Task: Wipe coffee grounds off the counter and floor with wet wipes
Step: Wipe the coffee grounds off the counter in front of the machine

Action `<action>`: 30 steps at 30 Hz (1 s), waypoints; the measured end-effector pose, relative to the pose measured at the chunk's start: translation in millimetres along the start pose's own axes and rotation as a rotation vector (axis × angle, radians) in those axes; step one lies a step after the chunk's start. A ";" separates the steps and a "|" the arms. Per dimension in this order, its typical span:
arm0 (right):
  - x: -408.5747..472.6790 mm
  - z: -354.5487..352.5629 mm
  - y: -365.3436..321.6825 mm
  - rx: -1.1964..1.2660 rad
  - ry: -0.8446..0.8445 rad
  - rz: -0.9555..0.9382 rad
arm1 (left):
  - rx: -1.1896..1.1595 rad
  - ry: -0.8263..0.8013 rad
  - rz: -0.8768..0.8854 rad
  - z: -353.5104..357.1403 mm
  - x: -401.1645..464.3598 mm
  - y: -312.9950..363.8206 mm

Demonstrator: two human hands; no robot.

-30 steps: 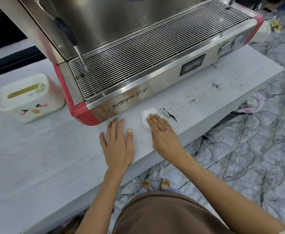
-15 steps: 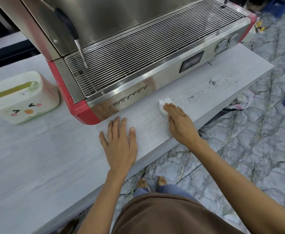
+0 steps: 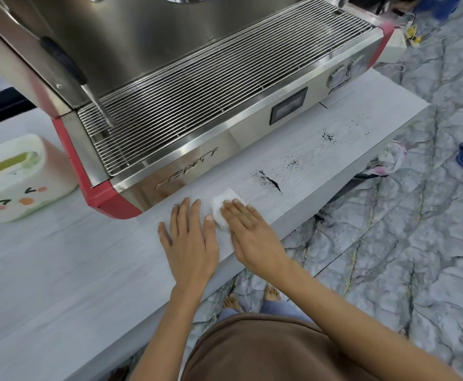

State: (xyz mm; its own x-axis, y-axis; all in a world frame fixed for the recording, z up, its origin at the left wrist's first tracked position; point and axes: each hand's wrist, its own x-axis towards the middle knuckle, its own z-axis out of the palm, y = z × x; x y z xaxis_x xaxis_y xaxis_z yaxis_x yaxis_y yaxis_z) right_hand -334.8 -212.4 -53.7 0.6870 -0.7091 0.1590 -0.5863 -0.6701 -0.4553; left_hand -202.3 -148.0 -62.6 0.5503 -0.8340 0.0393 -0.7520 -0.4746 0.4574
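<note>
Pale wood-grain counter (image 3: 60, 270) runs in front of the steel espresso machine (image 3: 197, 92), marbled floor (image 3: 389, 270) beyond its edge. Your right hand (image 3: 248, 237) presses flat, fingers straight, on the folded white wet wipe (image 3: 222, 206), dark coffee grounds (image 3: 270, 182) streaked just beyond it. Your left hand (image 3: 189, 243) lies flat and spread beside it.

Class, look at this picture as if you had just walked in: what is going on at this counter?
A person is wiping spilled coffee grounds off a pale counter in front of an espresso machine. The right hand presses a white wet wipe flat on the counter, just short of the dark streak. The left hand rests flat beside it. More grounds lie scattered further right, not yet wiped. A wipe dispenser sits at the left.
</note>
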 end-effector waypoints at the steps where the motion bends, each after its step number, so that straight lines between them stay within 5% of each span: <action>1: 3.2 0.3 2.1 -0.010 -0.011 0.000 | 0.005 0.000 0.000 0.8 0.5 2.4; 30: 36.3 -46.9 86.8 0.098 0.098 0.158 | 0.126 -0.066 0.031 13.4 0.4 27.7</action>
State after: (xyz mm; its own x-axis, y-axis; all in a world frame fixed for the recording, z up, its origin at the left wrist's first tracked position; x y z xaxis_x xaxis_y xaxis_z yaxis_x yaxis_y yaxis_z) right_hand -380.9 -306.7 -46.4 0.5420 -0.8247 0.1614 -0.6351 -0.5278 -0.5639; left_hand -227.7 -165.3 -61.9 0.5041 -0.8636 -0.0084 -0.8102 -0.4762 0.3417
